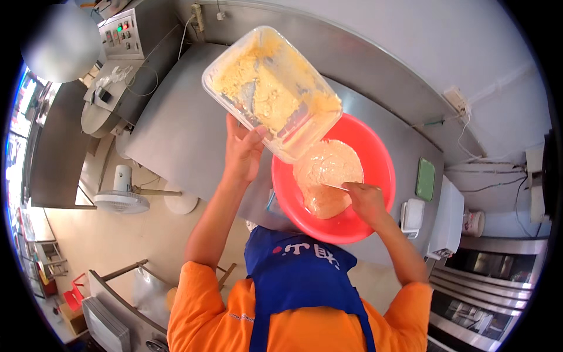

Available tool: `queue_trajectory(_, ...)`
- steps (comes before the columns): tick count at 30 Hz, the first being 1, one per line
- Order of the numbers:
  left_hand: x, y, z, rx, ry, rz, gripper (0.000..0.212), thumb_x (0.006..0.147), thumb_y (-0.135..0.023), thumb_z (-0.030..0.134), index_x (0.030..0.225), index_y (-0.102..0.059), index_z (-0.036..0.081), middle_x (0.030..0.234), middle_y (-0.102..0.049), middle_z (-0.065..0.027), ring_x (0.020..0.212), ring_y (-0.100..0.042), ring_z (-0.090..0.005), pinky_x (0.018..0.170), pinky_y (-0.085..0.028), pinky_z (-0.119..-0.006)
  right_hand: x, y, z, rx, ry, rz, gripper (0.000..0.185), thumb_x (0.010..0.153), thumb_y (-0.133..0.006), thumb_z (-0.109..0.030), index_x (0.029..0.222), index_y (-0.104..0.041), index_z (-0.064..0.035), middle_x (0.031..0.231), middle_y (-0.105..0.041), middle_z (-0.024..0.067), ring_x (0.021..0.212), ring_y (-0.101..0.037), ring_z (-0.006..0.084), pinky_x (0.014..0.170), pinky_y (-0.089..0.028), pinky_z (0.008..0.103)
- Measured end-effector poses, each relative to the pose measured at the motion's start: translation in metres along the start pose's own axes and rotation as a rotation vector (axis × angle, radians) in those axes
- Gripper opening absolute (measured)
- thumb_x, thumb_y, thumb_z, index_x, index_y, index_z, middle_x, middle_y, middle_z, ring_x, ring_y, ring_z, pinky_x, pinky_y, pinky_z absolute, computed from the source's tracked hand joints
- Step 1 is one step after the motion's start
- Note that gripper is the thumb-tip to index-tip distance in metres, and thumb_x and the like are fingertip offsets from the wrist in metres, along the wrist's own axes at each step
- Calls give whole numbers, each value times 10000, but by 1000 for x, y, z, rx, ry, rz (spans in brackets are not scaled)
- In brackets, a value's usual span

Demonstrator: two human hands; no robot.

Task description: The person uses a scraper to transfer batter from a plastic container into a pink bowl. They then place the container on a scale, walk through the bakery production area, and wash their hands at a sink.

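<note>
My left hand (246, 149) grips the near-left rim of a clear plastic tub (323, 75), tilted over the left side of a large red plastic bowl (379, 145). Pale yellow paste (272, 99) coats the tub's floor and walls. In the bowl lies a glossy, light orange-brown batter (330, 163). The fingers of my right hand (365, 202) are closed around a thin, pale utensil (335, 186) that reaches into this batter. Its far end is sunk in the batter, so I cannot tell what kind of utensil it is.
The bowl stands on a stainless steel worktable (184, 101). To its right are a small white scale (412, 215) and a green tray (425, 179). A machine with a control panel (121, 35) stands at the far left, a fan (123, 200) below it. Ovens (484, 268) line the right side.
</note>
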State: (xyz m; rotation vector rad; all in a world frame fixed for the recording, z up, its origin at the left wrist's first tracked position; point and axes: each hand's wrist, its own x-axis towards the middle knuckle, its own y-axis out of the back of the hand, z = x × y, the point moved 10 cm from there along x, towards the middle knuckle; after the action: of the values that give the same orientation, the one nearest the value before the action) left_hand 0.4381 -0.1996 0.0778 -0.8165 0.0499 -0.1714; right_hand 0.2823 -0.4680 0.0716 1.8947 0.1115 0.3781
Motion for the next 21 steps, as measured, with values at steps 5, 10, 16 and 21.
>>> queue_trajectory(5, -10, -7, 12, -9, -42, -22, 909, 812, -759, 39, 1560, -249, 122, 1488, -476, -143, 1368, -525, -311, 1111, -495, -457, 18, -1, -8, -144, 75, 83, 221, 845, -622, -55, 1048, -709, -55, 885, -724, 124, 775, -726, 281, 616, -574, 385)
queue_trajectory(10, -4, -12, 8, 103, -87, -30, 907, 849, -777, 193, 1589, -261, 101, 1522, -459, -127, 1368, -525, -301, 1101, -493, -461, 18, -45, -5, -314, 225, -286, 221, 846, -616, -51, 1052, -697, -48, 950, -733, 131, 798, -731, 280, 644, -588, 380)
queue_trajectory(16, -12, -8, 19, 161, -158, -20, 857, 872, -755, 158, 1585, -283, 101, 1536, -443, -140, 1399, -488, -309, 1124, -468, -465, 18, 44, 3, -241, 57, 115, 246, 847, -638, -55, 1080, -714, -80, 947, -752, 89, 768, -734, 274, 633, -595, 369)
queue_trajectory(21, -6, -19, 15, 130, -133, -53, 887, 868, -753, 79, 1592, -241, 92, 1542, -416, -142, 1415, -457, -303, 1122, -461, -455, 14, 91, 5, -140, 18, 319, 203, 847, -663, -37, 1030, -738, -80, 865, -754, 93, 709, -733, 267, 588, -581, 367)
